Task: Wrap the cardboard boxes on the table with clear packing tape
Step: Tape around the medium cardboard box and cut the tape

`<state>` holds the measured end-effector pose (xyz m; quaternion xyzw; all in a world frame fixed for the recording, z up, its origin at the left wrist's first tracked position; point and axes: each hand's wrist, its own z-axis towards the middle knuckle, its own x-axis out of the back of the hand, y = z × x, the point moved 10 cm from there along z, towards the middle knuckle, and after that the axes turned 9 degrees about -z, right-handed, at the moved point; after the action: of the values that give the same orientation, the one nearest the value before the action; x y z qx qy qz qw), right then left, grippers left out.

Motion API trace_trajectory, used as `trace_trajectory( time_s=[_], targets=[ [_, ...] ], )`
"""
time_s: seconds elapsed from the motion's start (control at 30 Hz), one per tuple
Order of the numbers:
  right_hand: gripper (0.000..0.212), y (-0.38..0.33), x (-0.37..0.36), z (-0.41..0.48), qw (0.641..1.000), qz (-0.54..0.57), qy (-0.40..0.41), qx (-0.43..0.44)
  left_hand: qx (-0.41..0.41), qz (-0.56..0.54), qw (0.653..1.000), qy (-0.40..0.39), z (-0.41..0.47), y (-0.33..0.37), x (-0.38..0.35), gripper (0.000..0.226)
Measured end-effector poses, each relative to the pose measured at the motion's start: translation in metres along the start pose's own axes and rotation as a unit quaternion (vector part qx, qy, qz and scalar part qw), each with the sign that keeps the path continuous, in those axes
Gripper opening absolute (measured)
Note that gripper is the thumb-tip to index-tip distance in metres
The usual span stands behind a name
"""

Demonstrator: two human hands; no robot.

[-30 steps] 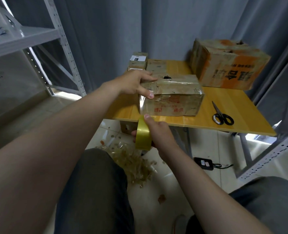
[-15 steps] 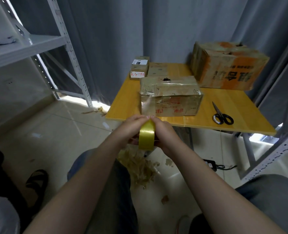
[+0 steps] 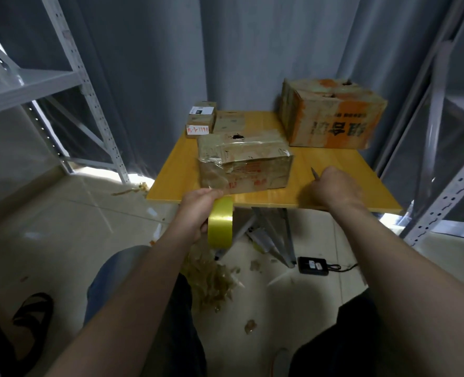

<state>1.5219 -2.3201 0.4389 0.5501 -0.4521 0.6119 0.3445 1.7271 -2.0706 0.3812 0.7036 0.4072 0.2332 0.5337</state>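
A grey metal shelf rack (image 3: 35,85) fills the upper left of the frame, and a dark sandal (image 3: 32,311) lies on the tiled floor at the lower left. Just left of centre, the left hand (image 3: 197,210) grips a yellowish tape roll (image 3: 221,221), thumb on top and fingers curled round its side. The roll stands on edge just below the near edge of the yellow table (image 3: 171,180). Below it, a heap of crumpled tape scraps (image 3: 212,278) lies on the floor between the person's knees.

At the table's far left corner sit two small stacked boxes (image 3: 201,119), the lower one marked with red digits, and a flat box (image 3: 229,121) lies just beside them. The middle box (image 3: 244,161), worn and already covered in wrinkled tape, stands near the front edge in the centre of the frame, just above the roll. The large box (image 3: 331,115) with orange print occupies the far right corner.

The two hands are well apart. The right hand (image 3: 334,186) rests on the table right of the middle box, its fingers curled down over the scissors (image 3: 314,174). Only the pointed blade tip shows, so I cannot tell whether they are lifted. Under the table a black device (image 3: 314,265) with a cable lies on the floor. More grey racking (image 3: 443,186) runs along the right edge.
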Motion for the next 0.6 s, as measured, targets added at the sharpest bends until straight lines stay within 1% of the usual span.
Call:
trace_trajectory(
  time_s=[0.07, 0.13, 0.2, 0.3, 0.4, 0.5, 0.57, 0.6],
  targets=[
    [0.013, 0.011, -0.006, 0.008, 0.999, -0.027, -0.010, -0.019, -0.009, 0.020, 1.000, 0.012, 0.001, 0.001, 0.000, 0.017],
    [0.020, 0.019, -0.010, 0.014, 0.999, -0.033, -0.007, -0.031, -0.009, 0.031, 0.999, 0.021, 0.002, 0.001, 0.000, 0.014],
    [0.023, 0.023, -0.012, 0.016, 0.999, -0.036, -0.003, -0.033, -0.005, 0.028, 0.999, 0.022, 0.003, 0.001, -0.001, 0.017],
    [0.026, 0.028, -0.012, 0.017, 0.999, -0.021, -0.003, -0.038, 0.001, 0.025, 1.000, 0.016, 0.006, -0.002, -0.002, 0.020],
    [0.037, 0.034, -0.012, 0.019, 0.999, -0.018, 0.009, -0.041, 0.000, 0.027, 0.999, 0.018, 0.007, -0.003, -0.002, 0.018],
    [0.045, 0.037, -0.008, 0.015, 0.999, -0.018, 0.021, -0.041, 0.003, 0.005, 1.000, 0.023, 0.008, -0.008, 0.001, 0.016],
    [0.046, 0.034, -0.006, 0.013, 0.999, -0.011, 0.015, -0.038, 0.004, -0.012, 1.000, 0.024, 0.008, -0.010, 0.002, 0.021],
    [0.044, 0.030, -0.006, 0.011, 0.999, 0.014, 0.012, -0.033, 0.004, -0.016, 1.000, 0.025, 0.007, -0.010, 0.002, 0.022]
  ],
)
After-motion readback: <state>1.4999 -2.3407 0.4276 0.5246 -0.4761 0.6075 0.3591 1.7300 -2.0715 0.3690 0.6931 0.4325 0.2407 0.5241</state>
